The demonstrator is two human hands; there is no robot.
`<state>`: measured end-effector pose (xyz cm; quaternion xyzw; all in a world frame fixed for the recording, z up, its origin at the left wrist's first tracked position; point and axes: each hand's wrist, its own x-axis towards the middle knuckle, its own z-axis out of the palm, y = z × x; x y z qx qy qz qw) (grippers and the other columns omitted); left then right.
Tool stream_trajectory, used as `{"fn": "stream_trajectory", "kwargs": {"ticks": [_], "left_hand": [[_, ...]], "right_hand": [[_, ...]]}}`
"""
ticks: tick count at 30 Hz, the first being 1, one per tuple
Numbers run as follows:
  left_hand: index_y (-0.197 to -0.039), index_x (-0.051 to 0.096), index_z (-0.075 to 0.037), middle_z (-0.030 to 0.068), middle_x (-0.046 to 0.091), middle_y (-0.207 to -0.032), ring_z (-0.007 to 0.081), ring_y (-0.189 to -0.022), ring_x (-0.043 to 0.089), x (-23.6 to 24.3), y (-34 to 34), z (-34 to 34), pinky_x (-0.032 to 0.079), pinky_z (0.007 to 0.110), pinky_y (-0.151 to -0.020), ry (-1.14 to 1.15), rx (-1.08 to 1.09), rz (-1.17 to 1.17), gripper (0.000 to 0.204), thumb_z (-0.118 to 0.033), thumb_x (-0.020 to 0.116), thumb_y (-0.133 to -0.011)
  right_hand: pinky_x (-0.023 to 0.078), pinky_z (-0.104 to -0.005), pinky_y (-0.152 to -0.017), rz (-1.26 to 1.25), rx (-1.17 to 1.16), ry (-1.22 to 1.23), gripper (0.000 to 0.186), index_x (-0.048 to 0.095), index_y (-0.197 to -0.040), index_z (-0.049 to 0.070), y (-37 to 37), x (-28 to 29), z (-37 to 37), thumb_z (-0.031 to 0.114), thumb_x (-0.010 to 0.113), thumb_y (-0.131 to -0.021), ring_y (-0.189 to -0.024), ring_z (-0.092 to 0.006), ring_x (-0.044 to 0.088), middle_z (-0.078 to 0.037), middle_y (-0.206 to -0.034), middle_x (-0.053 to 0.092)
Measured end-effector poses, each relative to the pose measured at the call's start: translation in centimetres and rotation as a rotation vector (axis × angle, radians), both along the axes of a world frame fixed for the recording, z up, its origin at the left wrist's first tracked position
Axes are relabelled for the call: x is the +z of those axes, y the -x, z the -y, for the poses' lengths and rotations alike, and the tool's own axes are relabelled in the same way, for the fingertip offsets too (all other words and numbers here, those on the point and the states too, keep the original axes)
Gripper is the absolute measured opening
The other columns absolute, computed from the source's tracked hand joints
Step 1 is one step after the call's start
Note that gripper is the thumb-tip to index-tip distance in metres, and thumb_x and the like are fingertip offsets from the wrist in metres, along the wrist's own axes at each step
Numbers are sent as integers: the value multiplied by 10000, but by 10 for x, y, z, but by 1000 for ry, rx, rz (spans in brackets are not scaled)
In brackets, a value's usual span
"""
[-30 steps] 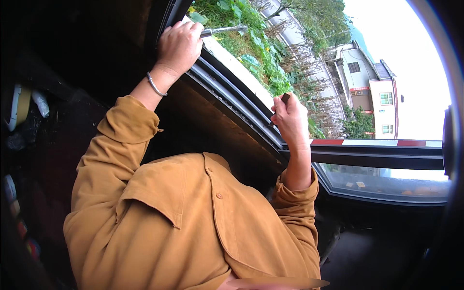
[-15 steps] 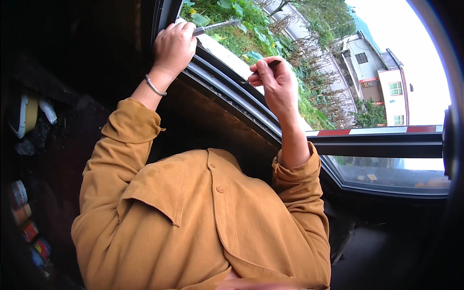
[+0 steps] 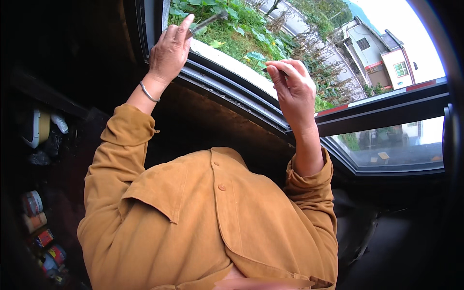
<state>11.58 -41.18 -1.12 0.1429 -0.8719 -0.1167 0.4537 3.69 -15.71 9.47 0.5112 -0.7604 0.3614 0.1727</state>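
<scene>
My left hand (image 3: 170, 48), with a metal bangle at the wrist, grips a slim tool (image 3: 208, 21), possibly a brush, at the upper left part of the open window (image 3: 224, 87); its far end sticks out over the greenery outside. My right hand (image 3: 293, 92) is pinched on a small dark flat piece (image 3: 280, 70), partly hidden by the fingers, held over the pale sill (image 3: 256, 77). The black sliding track (image 3: 232, 96) runs diagonally between my hands.
At lower left, several cans and small boxes (image 3: 44, 238) and plastic-wrapped items (image 3: 59, 123) sit in shadow. A glazed sash (image 3: 386, 145) and black frame bar stand at right. Outside are plants (image 3: 256, 31) and a white house (image 3: 396, 67).
My right hand has risen from low along the track and shifted slightly right over the last half second. My left hand has moved slightly left, its index finger more raised. The view has turned slightly.
</scene>
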Motion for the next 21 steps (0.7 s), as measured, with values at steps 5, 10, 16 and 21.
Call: {"fn": "stream_trajectory", "kwargs": {"ticks": [5, 10, 16, 21], "left_hand": [[-1403, 337, -185, 135, 474, -979, 284, -911, 562, 49, -11, -66, 469, 386, -830, -204, -266, 352, 788, -524, 640, -760], [-1328, 449, -124, 150, 519, -1030, 308, -991, 546, 58, -15, -96, 478, 378, -840, -151, -335, 433, 715, -459, 663, -734], [-1313, 403, -90, 213, 467, -1093, 364, -990, 532, 46, -13, -105, 524, 399, -750, 7, -250, 435, 651, -190, 650, -720], [-1368, 368, -99, 174, 460, -1056, 341, -939, 513, 31, -16, -106, 520, 372, -695, -49, -305, 324, 714, -149, 635, -708]], "right_hand": [[446, -227, -520, 144, 77, 100, 99, 672, -910, 60, -13, -6, 4, 103, 677, -821, -563, -116, 551, -61, -751, 586], [460, -293, -561, 147, 166, 2, 122, 668, -915, 66, -24, -5, 10, 117, 671, -804, -623, -197, 570, -70, -715, 572], [493, -314, -654, -217, 158, -189, 252, 622, -950, 74, -47, -18, 3, 20, 662, -708, -785, -236, 596, -61, -867, 587], [495, -319, -683, -338, 184, -219, 340, 585, -1020, 42, -53, -27, 4, 3, 613, -683, -787, -246, 567, -84, -917, 557]]}}
